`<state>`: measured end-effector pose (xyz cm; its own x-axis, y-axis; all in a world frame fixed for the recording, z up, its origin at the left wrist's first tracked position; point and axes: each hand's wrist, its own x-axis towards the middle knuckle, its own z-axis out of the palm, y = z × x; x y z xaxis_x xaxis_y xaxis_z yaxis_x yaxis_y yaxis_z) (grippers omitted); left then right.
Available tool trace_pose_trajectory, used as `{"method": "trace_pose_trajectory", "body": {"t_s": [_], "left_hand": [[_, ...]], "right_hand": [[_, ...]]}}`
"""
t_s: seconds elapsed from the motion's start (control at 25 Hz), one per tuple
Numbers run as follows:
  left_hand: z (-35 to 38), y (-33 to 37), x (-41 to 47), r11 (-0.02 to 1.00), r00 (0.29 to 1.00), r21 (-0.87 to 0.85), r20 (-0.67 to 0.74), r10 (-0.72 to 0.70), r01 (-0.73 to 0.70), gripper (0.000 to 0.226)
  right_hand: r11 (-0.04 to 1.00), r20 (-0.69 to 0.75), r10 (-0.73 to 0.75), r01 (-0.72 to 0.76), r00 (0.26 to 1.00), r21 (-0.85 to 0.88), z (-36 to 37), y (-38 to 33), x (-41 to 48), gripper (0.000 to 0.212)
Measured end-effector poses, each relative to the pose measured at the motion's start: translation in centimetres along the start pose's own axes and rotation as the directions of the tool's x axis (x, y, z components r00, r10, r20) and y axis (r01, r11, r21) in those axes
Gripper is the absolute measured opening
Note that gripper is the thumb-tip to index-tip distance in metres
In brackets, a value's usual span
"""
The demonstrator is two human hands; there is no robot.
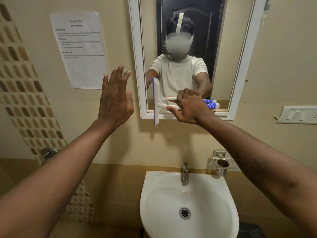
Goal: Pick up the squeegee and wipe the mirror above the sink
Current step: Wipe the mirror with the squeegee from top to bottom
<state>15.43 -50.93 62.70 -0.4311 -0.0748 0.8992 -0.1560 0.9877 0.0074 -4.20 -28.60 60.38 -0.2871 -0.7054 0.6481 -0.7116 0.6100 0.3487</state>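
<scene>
A white squeegee with a blue rubber edge and a blue-patterned handle end is held with its blade upright at the lower left corner of the mirror. The blade's lower end hangs below the mirror's white frame. My right hand is shut on the squeegee's handle, in front of the mirror's bottom edge. My left hand is raised with fingers spread, in front of the wall just left of the frame, holding nothing. Whether it touches the wall I cannot tell. The glass reflects a person in a white shirt.
A white sink with a chrome tap sits below the mirror. A printed paper sheet hangs on the wall at left. A metal holder is mounted right of the tap, a switch plate farther right.
</scene>
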Motion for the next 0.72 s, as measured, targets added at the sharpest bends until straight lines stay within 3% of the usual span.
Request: {"method": "trace_pose_trajectory", "body": {"t_s": [0.12,0.36,0.72], "left_hand": [[0.3,0.3,-0.3,1.000,1.000,0.008,0.015,-0.015,0.015,0.072],[1.8,3.4,-0.4,0.999,0.999,-0.043,0.048,0.025,-0.023,0.072],[3.5,7.2,-0.1,0.992,0.995,-0.122,0.087,0.051,-0.040,0.075]], "right_hand": [[1.000,0.003,0.008,-0.008,1.000,0.015,-0.3,1.6,-1.8,0.088],[0.993,-0.072,0.110,-0.108,0.991,0.043,-1.4,4.3,-5.4,0.070],[0.961,0.032,0.276,-0.275,0.961,-0.013,-3.0,7.8,-9.5,0.073]]}}
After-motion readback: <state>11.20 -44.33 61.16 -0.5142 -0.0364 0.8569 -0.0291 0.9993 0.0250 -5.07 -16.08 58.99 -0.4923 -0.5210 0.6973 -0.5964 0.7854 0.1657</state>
